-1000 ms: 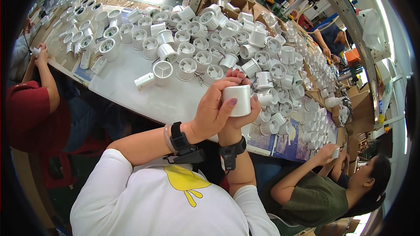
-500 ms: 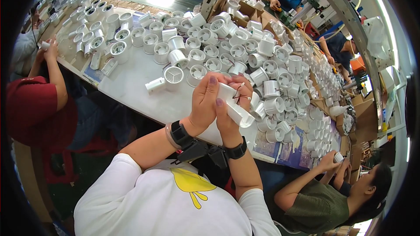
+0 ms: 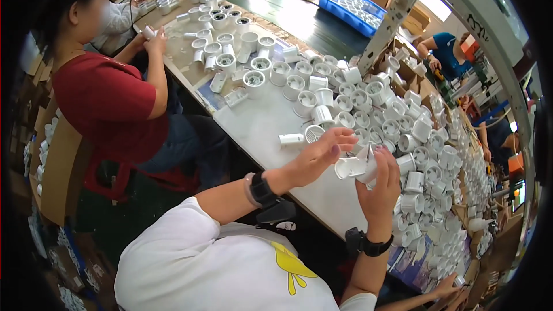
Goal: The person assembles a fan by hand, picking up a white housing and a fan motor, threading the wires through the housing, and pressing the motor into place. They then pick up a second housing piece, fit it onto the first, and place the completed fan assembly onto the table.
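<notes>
My right hand (image 3: 380, 190) grips a white plastic fan housing (image 3: 351, 167), a short cylinder with a flat, trough-like arm that points toward my left hand. Beside it, my left hand (image 3: 319, 158) is open, its fingers stretched out and apart, with nothing visible in them. Just beyond the left hand, a housing with a slatted grille (image 3: 314, 133) lies on the white table (image 3: 247, 118). A white trough-shaped piece (image 3: 291, 140) sticks out from that one. Part of the held housing is hidden behind my right fingers.
A large heap of white fan housings (image 3: 426, 167) covers the table's right side. Several housings with circuit boards inside (image 3: 254, 79) stand farther left. A co-worker in a red shirt (image 3: 109, 86) sits at left. A blue crate (image 3: 351, 12) rests beyond a metal post (image 3: 397, 20).
My hands have come apart: the left has opened off the white housing, which stays in the right hand and has turned. The view has swung left, bringing the red-shirted co-worker further in.
</notes>
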Available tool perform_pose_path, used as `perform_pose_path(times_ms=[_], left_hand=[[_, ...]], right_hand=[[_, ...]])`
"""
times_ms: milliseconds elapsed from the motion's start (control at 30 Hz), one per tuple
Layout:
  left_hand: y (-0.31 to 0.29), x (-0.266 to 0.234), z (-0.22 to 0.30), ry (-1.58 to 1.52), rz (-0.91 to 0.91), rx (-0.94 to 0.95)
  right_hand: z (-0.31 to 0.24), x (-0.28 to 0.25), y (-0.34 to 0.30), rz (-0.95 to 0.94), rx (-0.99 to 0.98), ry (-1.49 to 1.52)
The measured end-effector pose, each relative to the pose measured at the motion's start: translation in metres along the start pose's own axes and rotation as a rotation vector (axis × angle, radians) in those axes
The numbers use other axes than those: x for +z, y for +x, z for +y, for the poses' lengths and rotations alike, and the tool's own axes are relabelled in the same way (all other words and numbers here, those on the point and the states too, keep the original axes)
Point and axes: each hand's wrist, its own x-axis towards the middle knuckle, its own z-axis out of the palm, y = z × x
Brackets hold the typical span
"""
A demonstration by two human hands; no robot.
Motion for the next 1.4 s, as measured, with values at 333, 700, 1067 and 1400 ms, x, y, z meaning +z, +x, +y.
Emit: perform_pose_path(times_ms=[333,700,1067,1400], left_hand=[[-0.009,-0.024,0.062,0.959,-0.338,-0.4],[-0.036,-0.159,0.063,0.87,0.219,-0.044],[-0.033,-0.192,0.032,1.637,0.236,0.046],[-0.015,-0.096,0.03,1.461,0.08,0.288]], right_hand=[[-0.021,0.015,0.041,-0.188,-0.373,-0.258],[-0.019,-0.007,0.025,-0.045,-0.251,-0.004],[-0.002,0.057,0.019,-0.247,0.011,0.108],[0.045,0.06,0.017,-0.328,0.108,0.031]])
